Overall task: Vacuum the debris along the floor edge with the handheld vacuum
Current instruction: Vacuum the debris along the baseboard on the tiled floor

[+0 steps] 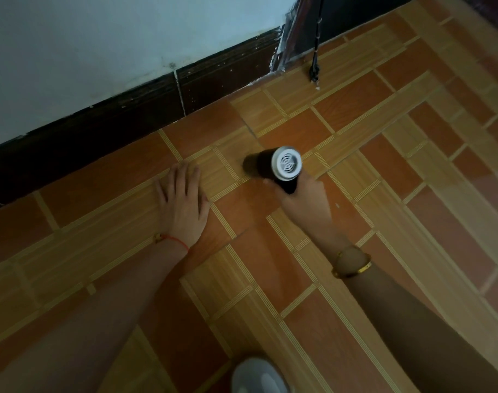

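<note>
- A handheld vacuum [273,166] sits just above frame centre, its black barrel lying low over the tiled floor [384,194]; the long axis runs from the white vented rear cap at 3 o'clock to the nozzle end at 9 o'clock, aimed leftward roughly parallel to the wall.
- The right hand [304,199] grips the vacuum's dark handle from below, fingers curled round it; a gold bangle [352,265] circles that wrist.
- The left hand [182,199] lies flat on the tiles at 9 o'clock of the vacuum, fingers straight and spread, holding nothing; a red string bracelet [172,241] marks its wrist.
- The nozzle tip is motion-blurred and dark, so whether it touches the floor cannot be told; the handle is mostly covered by the gripping fingers.
- No debris can be picked out on the tiles in the dim light.
- A dark skirting board [128,120] runs along the foot of the pale wall [100,38] at 11 o'clock, well apart from the nozzle.
- A black cord [315,63] hangs down to the floor at 1 o'clock, beside a door frame [291,38] cut off by the top edge.
- A pale rounded object [259,377], cropped at 6 o'clock, cannot be identified.
</note>
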`<action>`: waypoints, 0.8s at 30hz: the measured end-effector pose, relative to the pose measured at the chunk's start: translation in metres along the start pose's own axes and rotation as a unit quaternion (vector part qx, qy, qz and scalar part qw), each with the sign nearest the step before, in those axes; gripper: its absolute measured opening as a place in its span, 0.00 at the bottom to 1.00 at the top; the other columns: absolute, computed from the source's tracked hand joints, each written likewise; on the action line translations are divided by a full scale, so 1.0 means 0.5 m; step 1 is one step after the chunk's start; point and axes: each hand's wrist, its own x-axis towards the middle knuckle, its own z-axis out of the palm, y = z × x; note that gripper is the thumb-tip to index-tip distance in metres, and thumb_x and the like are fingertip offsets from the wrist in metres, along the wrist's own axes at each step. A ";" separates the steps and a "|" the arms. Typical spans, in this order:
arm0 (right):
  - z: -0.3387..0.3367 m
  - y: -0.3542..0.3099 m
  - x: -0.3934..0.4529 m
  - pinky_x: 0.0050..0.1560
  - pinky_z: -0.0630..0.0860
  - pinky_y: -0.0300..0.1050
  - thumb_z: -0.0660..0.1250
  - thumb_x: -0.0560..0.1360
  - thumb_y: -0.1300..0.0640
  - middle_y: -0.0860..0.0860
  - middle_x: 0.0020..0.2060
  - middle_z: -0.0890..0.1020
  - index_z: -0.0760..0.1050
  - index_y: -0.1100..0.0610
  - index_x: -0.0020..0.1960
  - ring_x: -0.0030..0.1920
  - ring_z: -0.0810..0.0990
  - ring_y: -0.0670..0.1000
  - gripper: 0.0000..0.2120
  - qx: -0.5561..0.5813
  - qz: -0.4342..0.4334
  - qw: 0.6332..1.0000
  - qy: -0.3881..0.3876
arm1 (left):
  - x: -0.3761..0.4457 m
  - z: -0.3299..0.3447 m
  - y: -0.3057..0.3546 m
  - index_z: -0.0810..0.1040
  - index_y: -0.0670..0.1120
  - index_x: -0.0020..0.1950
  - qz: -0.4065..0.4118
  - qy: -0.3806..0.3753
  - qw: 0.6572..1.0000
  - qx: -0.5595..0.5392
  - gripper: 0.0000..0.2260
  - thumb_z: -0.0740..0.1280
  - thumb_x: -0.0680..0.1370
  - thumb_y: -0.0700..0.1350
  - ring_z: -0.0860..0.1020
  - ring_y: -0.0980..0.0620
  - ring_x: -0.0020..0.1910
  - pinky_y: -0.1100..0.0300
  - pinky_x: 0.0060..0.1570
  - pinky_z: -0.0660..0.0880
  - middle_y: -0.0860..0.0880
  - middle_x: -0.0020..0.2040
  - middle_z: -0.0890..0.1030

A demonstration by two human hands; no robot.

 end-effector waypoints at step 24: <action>-0.002 -0.033 -0.165 0.38 0.73 0.41 0.67 0.74 0.39 0.51 0.41 0.81 0.73 0.57 0.60 0.40 0.79 0.51 0.25 0.026 -0.053 0.992 -0.111 | -0.212 -0.015 -0.029 0.62 0.46 0.77 -0.103 0.016 0.995 -0.004 0.25 0.50 0.80 0.50 0.58 0.39 0.78 0.28 0.73 0.47 0.40 0.77 0.63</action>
